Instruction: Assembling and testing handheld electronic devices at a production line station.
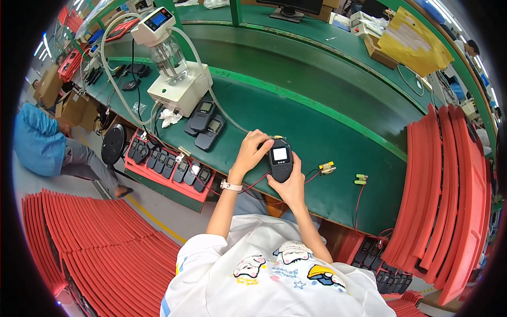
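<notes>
A black handheld detector (pixel 281 168) with a lit white screen is held upright over the near edge of the green bench. My right hand (pixel 290 185) wraps around its lower right side, thumb across the bottom. At its upper left, my left hand (pixel 250 153) is closed, its fingertips on the end of a clear hose (pixel 226 114) where it meets the detector's top; the exact joint is hidden by the fingers. That hose runs back to a white pump unit (pixel 180 87) with a glass bottle (pixel 168 59). Two similar black detectors (pixel 210 133) lie beside the unit.
A red foam tray (pixel 153 177) of several detectors sits at the bench's left edge. Yellow clips (pixel 327 167) and green clips (pixel 361 178) on wires lie right. Red foam trays are stacked right (pixel 433 195) and left (pixel 105 253). A person in blue (pixel 39 140) sits left.
</notes>
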Demonstrator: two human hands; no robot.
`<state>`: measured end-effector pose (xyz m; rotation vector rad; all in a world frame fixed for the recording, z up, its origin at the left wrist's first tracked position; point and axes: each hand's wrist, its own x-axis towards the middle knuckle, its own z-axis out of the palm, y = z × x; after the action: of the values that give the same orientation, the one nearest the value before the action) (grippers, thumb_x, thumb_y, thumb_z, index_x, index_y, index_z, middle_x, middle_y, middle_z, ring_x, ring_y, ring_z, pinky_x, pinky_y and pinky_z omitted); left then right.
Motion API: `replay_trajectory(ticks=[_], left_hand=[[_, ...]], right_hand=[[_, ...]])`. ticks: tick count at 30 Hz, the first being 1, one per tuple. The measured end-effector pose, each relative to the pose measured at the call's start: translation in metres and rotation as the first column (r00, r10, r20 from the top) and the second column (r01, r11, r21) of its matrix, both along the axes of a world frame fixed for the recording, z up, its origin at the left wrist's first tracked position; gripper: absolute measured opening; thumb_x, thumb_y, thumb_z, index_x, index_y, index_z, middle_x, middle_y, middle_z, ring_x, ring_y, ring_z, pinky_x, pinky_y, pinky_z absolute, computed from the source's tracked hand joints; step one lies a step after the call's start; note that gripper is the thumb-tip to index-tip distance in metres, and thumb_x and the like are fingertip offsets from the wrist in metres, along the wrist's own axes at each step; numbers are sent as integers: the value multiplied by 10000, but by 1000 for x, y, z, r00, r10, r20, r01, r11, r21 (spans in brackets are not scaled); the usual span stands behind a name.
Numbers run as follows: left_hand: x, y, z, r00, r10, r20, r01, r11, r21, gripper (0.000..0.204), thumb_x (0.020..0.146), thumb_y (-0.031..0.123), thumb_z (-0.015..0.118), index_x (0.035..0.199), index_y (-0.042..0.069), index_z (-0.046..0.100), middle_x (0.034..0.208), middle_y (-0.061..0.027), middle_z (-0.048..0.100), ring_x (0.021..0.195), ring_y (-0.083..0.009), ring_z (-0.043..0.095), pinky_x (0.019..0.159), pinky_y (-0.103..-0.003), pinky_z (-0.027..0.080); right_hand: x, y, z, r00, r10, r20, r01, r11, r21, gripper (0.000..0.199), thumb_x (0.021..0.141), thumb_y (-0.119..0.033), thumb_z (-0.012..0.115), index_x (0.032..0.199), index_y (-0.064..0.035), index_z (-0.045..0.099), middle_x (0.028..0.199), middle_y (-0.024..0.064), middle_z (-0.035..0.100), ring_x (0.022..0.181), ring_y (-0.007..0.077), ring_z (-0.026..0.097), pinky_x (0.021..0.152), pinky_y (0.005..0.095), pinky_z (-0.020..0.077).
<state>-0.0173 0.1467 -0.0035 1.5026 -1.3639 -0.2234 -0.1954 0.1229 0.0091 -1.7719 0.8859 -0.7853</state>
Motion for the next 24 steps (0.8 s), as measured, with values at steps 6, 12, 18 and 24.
replay_trajectory(ticks=[6, 12, 18, 24], left_hand=[[-1, -1, 0, 1000, 13, -2, -13, 1000, -13, 243, 901, 213, 605, 867, -23, 653, 811, -134, 612, 797, -299, 568, 739, -380, 442], [0, 0, -1, 1000, 22, 9, -22, 1000, -7, 233, 895, 204, 614, 857, -22, 654, 811, -133, 615, 796, -298, 570, 733, -380, 445], [1, 0, 1, 1000, 13, 4, -13, 1000, 19, 218, 888, 191, 622, 852, -22, 654, 811, -132, 617, 795, -298, 572, 736, -381, 445], [0, -5, 0, 1000, 19, -3, -19, 999, -37, 208, 882, 170, 623, 832, -31, 634, 791, -124, 597, 769, -274, 563, 718, -362, 441]], right_hand=[[1, -1, -3, 999, 12, 46, -6, 992, -128, 865, 666, -114, 809, 1380, -30, 329, 1012, 219, 666, 864, 333, 697, 754, 398, 556], [2, 1, -3, 1000, 17, 8, -17, 997, -79, 869, 670, -112, 803, 1388, -32, 320, 1023, 223, 661, 868, 342, 694, 753, 409, 554], [3, 1, -6, 1000, 8, 12, -6, 991, -130, 867, 676, -111, 794, 1391, -27, 312, 1003, 221, 665, 847, 358, 692, 740, 419, 555], [2, 0, -1, 1000, 3, -13, -4, 995, -101, 882, 676, -125, 790, 1400, -9, 301, 1142, 247, 607, 963, 378, 657, 820, 439, 531]])
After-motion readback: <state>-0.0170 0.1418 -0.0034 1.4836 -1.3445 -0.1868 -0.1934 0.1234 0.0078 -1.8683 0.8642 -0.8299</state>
